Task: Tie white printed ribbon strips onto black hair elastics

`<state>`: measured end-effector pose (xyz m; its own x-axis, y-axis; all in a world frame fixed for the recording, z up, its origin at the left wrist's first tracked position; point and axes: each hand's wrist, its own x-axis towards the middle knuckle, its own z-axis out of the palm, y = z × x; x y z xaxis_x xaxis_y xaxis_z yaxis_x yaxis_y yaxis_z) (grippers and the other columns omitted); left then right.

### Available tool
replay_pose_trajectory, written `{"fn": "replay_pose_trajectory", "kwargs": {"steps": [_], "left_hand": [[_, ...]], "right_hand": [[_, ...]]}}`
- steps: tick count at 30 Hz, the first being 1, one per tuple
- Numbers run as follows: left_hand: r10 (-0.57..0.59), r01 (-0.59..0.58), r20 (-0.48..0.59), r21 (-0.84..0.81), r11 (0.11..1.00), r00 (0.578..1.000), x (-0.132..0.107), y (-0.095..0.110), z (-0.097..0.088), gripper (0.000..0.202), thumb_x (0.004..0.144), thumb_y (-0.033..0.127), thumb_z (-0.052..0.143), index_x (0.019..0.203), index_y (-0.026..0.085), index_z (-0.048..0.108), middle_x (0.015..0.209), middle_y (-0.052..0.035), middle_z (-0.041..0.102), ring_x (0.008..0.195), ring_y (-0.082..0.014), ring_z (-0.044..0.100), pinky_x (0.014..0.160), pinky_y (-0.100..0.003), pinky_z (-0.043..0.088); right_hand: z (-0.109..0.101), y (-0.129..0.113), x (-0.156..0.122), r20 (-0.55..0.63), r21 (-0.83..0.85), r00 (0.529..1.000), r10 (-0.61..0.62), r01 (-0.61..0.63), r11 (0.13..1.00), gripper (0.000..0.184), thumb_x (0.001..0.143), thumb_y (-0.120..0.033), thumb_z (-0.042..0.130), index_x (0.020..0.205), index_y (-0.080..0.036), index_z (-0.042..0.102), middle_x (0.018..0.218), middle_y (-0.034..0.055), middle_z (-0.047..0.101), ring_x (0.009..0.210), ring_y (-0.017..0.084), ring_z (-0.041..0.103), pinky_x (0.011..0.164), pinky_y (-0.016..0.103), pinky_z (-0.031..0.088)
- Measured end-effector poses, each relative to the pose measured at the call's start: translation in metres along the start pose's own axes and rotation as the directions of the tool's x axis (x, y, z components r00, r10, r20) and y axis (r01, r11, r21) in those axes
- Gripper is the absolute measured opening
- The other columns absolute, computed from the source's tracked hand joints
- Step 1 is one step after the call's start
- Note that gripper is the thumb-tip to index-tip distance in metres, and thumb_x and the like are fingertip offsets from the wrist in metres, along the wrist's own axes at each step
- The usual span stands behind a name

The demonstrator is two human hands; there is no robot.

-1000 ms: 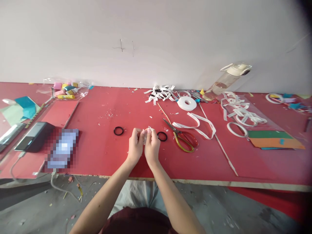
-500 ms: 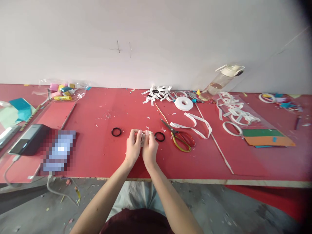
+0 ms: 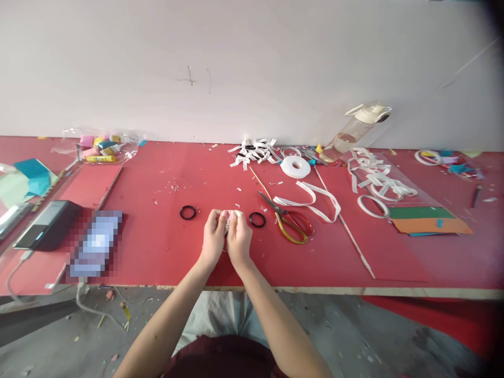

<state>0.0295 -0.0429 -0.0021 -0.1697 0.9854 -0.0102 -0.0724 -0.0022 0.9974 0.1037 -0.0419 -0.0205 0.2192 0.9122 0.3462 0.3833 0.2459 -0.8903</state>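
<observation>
Red worktable (image 3: 157, 252) against a pale wall, head view only. Left hand (image 3: 213, 239) and right hand (image 3: 239, 240) press together above the near edge, fingertips pinched on a small white piece (image 3: 227, 222), mostly hidden between them; what it is cannot be told. Both grips are tight, no gap showing. Against half a second earlier, the hands have drawn closer and less of the piece shows, so the pinching looks further along. Black ring (image 3: 188, 212) lies left, another black ring (image 3: 257, 220) just right of the fingers. Scissors (image 3: 291, 223), tape roll (image 3: 295, 166) and bottle (image 3: 356, 128) are unmoved.
</observation>
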Motion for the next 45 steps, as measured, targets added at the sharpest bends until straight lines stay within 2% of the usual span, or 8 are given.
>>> {"fn": "replay_pose_trajectory", "kwargs": {"steps": [4,10,16,20,29,33,39,45], "left_hand": [[-0.025,0.027,0.020,-0.105,0.994,0.999,0.003,-0.001,0.001,0.044,0.085,0.059,0.063,0.076,0.017,0.055,0.064,0.0034,0.050,0.057,-0.0090,0.043,0.055,-0.021,0.038],[0.021,-0.020,0.021,-0.051,0.999,1.000,0.001,-0.001,0.001,0.044,0.085,0.060,0.061,0.077,0.018,0.054,0.064,0.0033,0.051,0.057,-0.0095,0.045,0.055,-0.021,0.038],[0.066,-0.063,-0.019,0.130,0.989,0.998,-0.003,0.000,0.002,0.032,0.095,0.050,0.050,0.085,0.020,0.053,0.074,0.0000,0.063,0.067,-0.0124,0.057,0.063,-0.021,0.043],[0.025,-0.024,0.000,0.131,0.991,1.000,-0.005,0.003,0.003,0.031,0.094,0.048,0.052,0.083,0.020,0.052,0.074,-0.0008,0.064,0.071,-0.0145,0.062,0.067,-0.023,0.045],[-0.002,-0.004,0.025,0.250,0.968,1.000,-0.005,0.001,0.007,0.046,0.091,0.054,0.054,0.065,0.020,0.039,0.056,0.0054,0.042,0.055,-0.0096,0.039,0.053,-0.021,0.031],[0.021,-0.052,0.103,0.312,0.949,0.995,-0.008,-0.002,0.005,0.050,0.091,0.055,0.053,0.062,0.020,0.033,0.055,0.0059,0.035,0.054,-0.0090,0.031,0.051,-0.022,0.025],[0.005,-0.045,0.210,0.187,0.981,0.978,-0.005,-0.003,0.002,0.048,0.091,0.055,0.055,0.064,0.020,0.034,0.060,0.0058,0.033,0.057,-0.0092,0.030,0.052,-0.022,0.027],[0.012,-0.071,0.313,0.177,0.982,0.950,0.002,-0.005,-0.001,0.043,0.092,0.054,0.052,0.069,0.018,0.043,0.064,0.0042,0.041,0.061,-0.0102,0.036,0.057,-0.022,0.032]], "right_hand": [[-0.003,0.000,0.000,-0.016,0.077,1.000,0.012,-0.010,0.997,0.035,0.103,-0.041,0.036,0.096,-0.016,0.060,0.084,0.0090,0.070,0.070,0.015,0.065,0.059,0.022,0.047],[-0.005,-0.002,0.002,0.020,0.187,0.995,0.103,-0.105,0.977,0.037,0.103,-0.044,0.037,0.090,-0.017,0.059,0.076,0.0046,0.065,0.064,0.012,0.060,0.059,0.021,0.047],[-0.003,-0.003,0.001,0.002,0.113,0.997,0.078,-0.078,0.990,0.033,0.103,-0.041,0.037,0.093,-0.017,0.058,0.083,0.0072,0.070,0.071,0.015,0.067,0.063,0.022,0.050],[-0.003,-0.005,-0.002,-0.009,0.052,0.994,0.105,-0.104,0.993,0.033,0.102,-0.041,0.037,0.095,-0.017,0.059,0.082,0.0080,0.071,0.069,0.017,0.069,0.059,0.023,0.049],[-0.003,-0.004,0.000,-0.096,0.119,0.978,0.186,-0.174,0.978,0.034,0.101,-0.043,0.038,0.095,-0.017,0.059,0.091,0.0097,0.072,0.081,0.018,0.070,0.072,0.027,0.055],[-0.004,-0.003,0.002,-0.142,0.192,0.954,0.263,-0.234,0.953,0.036,0.100,-0.046,0.040,0.097,-0.017,0.060,0.093,0.0099,0.072,0.087,0.019,0.070,0.078,0.030,0.055],[-0.004,-0.001,0.003,-0.103,0.267,0.946,0.308,-0.272,0.924,0.039,0.098,-0.050,0.040,0.093,-0.017,0.059,0.090,0.0086,0.070,0.082,0.017,0.068,0.077,0.030,0.055],[-0.005,-0.001,0.004,-0.112,0.286,0.939,0.324,-0.282,0.916,0.042,0.096,-0.055,0.042,0.087,-0.017,0.058,0.083,0.0066,0.067,0.075,0.016,0.064,0.073,0.028,0.053]]}}
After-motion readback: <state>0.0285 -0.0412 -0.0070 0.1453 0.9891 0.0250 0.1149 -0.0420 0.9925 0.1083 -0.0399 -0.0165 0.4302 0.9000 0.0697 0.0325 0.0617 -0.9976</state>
